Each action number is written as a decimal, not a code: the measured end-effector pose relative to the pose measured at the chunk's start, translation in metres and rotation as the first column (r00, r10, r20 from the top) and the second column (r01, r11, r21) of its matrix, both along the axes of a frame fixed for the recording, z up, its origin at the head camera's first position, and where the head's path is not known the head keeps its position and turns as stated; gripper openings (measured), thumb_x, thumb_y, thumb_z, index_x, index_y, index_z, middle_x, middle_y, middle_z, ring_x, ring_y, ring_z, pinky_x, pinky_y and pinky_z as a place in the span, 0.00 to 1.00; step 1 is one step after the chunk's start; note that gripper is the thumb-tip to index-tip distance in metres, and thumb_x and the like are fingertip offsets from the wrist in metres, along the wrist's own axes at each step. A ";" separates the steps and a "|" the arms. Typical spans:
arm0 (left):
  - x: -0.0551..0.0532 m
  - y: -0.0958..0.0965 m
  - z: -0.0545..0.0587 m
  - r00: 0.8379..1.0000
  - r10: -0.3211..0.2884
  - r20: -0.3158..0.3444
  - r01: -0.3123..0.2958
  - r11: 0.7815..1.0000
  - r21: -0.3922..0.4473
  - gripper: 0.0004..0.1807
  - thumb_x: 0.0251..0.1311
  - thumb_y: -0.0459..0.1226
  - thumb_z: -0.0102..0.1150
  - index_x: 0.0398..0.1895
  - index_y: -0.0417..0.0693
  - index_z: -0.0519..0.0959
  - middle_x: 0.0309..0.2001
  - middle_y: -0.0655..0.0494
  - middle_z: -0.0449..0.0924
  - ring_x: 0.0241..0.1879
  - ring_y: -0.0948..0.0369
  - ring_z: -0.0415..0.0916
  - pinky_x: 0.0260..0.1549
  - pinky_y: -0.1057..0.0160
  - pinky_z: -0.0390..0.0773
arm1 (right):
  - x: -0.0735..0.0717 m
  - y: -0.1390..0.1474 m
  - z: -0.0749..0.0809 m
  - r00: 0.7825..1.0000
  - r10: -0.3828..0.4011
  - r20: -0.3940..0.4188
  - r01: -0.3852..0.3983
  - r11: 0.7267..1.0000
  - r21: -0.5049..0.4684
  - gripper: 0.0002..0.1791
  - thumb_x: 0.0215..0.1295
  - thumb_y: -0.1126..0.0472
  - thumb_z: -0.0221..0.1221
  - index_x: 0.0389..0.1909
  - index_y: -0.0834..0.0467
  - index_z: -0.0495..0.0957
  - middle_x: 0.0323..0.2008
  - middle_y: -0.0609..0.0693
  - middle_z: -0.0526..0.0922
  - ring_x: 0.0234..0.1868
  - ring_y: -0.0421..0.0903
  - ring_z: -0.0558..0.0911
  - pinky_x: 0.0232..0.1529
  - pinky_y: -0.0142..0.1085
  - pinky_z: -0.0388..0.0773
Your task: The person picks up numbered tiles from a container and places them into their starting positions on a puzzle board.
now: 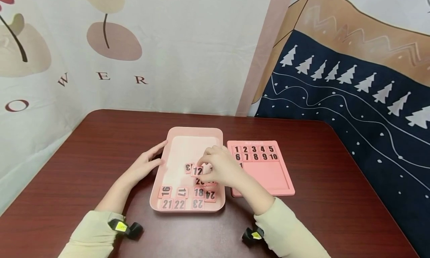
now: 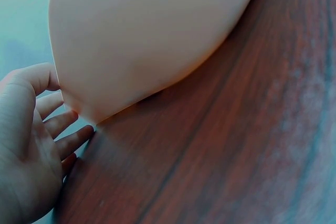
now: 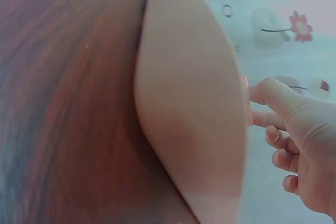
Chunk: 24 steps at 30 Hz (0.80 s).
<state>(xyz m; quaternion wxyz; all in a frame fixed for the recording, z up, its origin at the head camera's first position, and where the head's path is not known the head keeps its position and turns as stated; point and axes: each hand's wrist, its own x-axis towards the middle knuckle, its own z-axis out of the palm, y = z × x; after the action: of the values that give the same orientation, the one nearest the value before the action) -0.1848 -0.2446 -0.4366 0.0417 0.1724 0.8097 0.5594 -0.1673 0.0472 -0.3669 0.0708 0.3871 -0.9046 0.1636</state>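
Note:
My right hand pinches a number tile marked 12 between thumb and index finger, over the pink tray. Past the tray wall in the right wrist view, the edge of the tile shows between those fingers. Beside the tray, my left hand touches its left side with fingers extended. In the left wrist view its fingertips meet the tray's outer wall. Loose tiles lie in the tray, among them 16, 17, 22 and 24. My right hand partly hides several others.
Right of the tray lies a pink number board. Its upper two rows hold tiles 1 to 10; a third row begins at the left, partly behind my right hand. Both stand on a dark red wooden table, with printed cloths behind.

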 end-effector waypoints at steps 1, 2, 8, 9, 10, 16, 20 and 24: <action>0.000 0.000 0.000 1.000 0.004 0.001 -0.004 1.000 -0.002 0.35 0.63 0.29 0.52 0.74 0.42 0.55 0.66 0.35 0.62 0.64 0.46 0.59 0.50 0.77 0.62 | 0.001 0.004 0.001 1.000 -0.002 -0.007 0.001 1.000 -0.015 0.14 0.46 0.48 0.69 0.36 0.47 0.86 0.32 0.39 0.75 0.39 0.39 0.71 0.42 0.38 0.64; 0.000 0.000 0.000 1.000 0.005 0.000 -0.005 1.000 -0.003 0.35 0.63 0.29 0.52 0.74 0.42 0.55 0.66 0.35 0.62 0.64 0.46 0.59 0.50 0.77 0.62 | 0.001 0.009 0.003 1.000 -0.001 -0.014 0.001 1.000 -0.030 0.14 0.47 0.48 0.70 0.36 0.47 0.86 0.32 0.39 0.75 0.39 0.39 0.71 0.41 0.38 0.64; 0.001 0.000 0.001 1.000 -0.002 -0.011 0.002 1.000 -0.001 0.35 0.63 0.29 0.52 0.74 0.41 0.55 0.66 0.34 0.61 0.64 0.44 0.58 0.50 0.77 0.62 | 0.005 0.035 0.004 0.999 -0.005 -0.045 0.001 0.996 -0.084 0.14 0.46 0.50 0.71 0.34 0.49 0.85 0.32 0.41 0.76 0.37 0.40 0.70 0.40 0.39 0.64; 0.000 0.000 0.001 1.000 -0.003 -0.011 0.003 1.000 0.002 0.35 0.63 0.29 0.52 0.74 0.41 0.55 0.66 0.34 0.61 0.64 0.44 0.58 0.50 0.77 0.61 | 0.005 0.040 0.004 0.999 -0.010 -0.048 0.006 0.996 -0.090 0.14 0.46 0.50 0.72 0.34 0.49 0.85 0.31 0.41 0.76 0.37 0.40 0.71 0.41 0.39 0.64; 0.000 0.000 0.001 1.000 -0.004 -0.009 0.004 1.000 0.004 0.35 0.63 0.29 0.52 0.74 0.41 0.55 0.66 0.34 0.61 0.64 0.44 0.58 0.50 0.77 0.61 | 0.006 0.045 0.004 0.998 -0.017 -0.053 0.012 0.995 -0.095 0.14 0.45 0.50 0.72 0.34 0.49 0.85 0.31 0.41 0.76 0.37 0.40 0.71 0.41 0.39 0.64; 0.000 0.001 0.001 1.000 0.000 0.003 0.000 1.000 0.001 0.35 0.63 0.29 0.52 0.74 0.42 0.55 0.67 0.35 0.61 0.65 0.45 0.57 0.50 0.77 0.61 | 0.010 0.073 0.002 0.996 -0.046 -0.072 0.036 0.990 -0.136 0.13 0.45 0.54 0.72 0.35 0.50 0.86 0.30 0.44 0.76 0.38 0.42 0.71 0.42 0.42 0.66; 0.000 0.000 0.001 1.000 -0.001 0.015 0.001 1.000 0.004 0.36 0.63 0.29 0.52 0.74 0.43 0.55 0.67 0.35 0.61 0.65 0.46 0.57 0.50 0.77 0.62 | 0.009 0.091 -0.001 0.995 -0.079 -0.057 0.070 0.988 -0.140 0.14 0.44 0.58 0.71 0.36 0.51 0.86 0.32 0.45 0.78 0.40 0.44 0.72 0.44 0.46 0.67; 0.001 0.000 0.001 1.000 -0.003 0.026 0.002 1.000 0.013 0.36 0.63 0.29 0.52 0.74 0.44 0.55 0.67 0.36 0.60 0.64 0.46 0.57 0.49 0.76 0.62 | 0.006 0.107 -0.007 0.994 -0.105 -0.037 0.099 0.985 -0.139 0.15 0.44 0.59 0.71 0.37 0.52 0.86 0.32 0.44 0.77 0.40 0.45 0.73 0.45 0.47 0.67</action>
<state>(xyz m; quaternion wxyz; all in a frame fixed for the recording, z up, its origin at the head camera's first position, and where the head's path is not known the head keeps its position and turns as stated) -0.1839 -0.2446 -0.4351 0.0517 0.1666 0.8054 0.5665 -0.1616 0.1540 -0.3742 0.1254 0.3382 -0.9080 0.2131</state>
